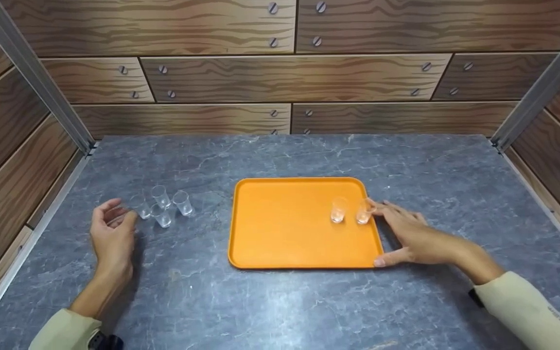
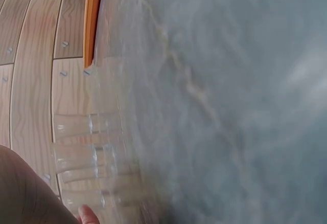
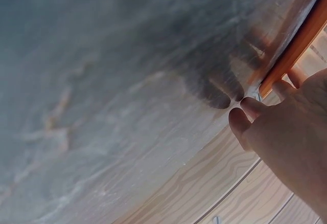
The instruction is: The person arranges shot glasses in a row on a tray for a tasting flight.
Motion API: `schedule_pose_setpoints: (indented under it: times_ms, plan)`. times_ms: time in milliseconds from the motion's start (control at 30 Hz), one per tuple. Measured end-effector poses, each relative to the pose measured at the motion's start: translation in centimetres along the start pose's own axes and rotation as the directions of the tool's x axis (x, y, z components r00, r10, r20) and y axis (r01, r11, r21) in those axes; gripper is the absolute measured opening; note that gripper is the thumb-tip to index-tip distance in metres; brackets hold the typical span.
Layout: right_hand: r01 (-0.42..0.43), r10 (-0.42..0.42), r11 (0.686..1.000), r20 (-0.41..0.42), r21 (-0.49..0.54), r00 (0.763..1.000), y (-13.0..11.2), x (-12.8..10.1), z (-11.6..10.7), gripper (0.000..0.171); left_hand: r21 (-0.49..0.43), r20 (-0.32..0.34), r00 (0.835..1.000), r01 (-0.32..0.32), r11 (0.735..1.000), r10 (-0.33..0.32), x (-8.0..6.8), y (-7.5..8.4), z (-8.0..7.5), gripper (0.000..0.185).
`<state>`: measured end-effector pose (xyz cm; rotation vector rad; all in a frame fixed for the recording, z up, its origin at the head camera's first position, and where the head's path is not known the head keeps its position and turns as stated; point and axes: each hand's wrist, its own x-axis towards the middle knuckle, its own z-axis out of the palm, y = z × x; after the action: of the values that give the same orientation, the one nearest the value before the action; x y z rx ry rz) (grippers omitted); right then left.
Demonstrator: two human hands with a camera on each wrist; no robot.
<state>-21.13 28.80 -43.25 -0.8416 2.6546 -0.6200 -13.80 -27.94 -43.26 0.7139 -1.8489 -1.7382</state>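
Several small clear shot glasses stand in a cluster on the table's left side; the front one [image 1: 162, 216] and the right one [image 1: 183, 203] show plainly. Beside the leftmost glass [image 1: 142, 208], my left hand [image 1: 113, 236] has its fingers loosely bent, the thumb close to the glass. Whether they touch is unclear. An orange tray [image 1: 280, 233] lies in the middle, with two more shot glasses, one inner [image 1: 338, 211] and one by the right rim [image 1: 363, 214]. My right hand [image 1: 411, 238] spreads along that rim, thumb at the near corner and fingertips beside the outer glass.
The grey marbled table [image 1: 280, 306] is bounded by wood-patterned panels [image 1: 289, 78] at the back and sides. Metal posts [image 1: 42, 82] rise at the far corners. In the left wrist view, the tray's edge [image 2: 92, 24] stands beyond the glasses.
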Motion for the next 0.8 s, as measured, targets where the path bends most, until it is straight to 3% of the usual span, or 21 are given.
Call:
schedule_pose_setpoints:
  times_ms: [167,467,800]
  plan:
    - [0.014,-0.014,1.0,-0.012,-0.013,1.0,0.0,0.1,0.1,0.1,0.022,0.035,0.999,0.022,1.0,-0.022,0.7,-0.1,-0.1,0.043]
    - [0.023,-0.023,1.0,-0.018,-0.018,1.0,0.1,0.0,0.1,0.099,0.063,0.096,0.995,0.0,0.998,-0.007,2.2,-0.5,0.0,0.048]
    - [0.001,-0.001,1.0,-0.001,0.017,1.0,0.1,0.0,0.1,0.101,-0.022,0.092,0.996,0.007,1.0,-0.005,2.6,-1.0,0.0,0.039]
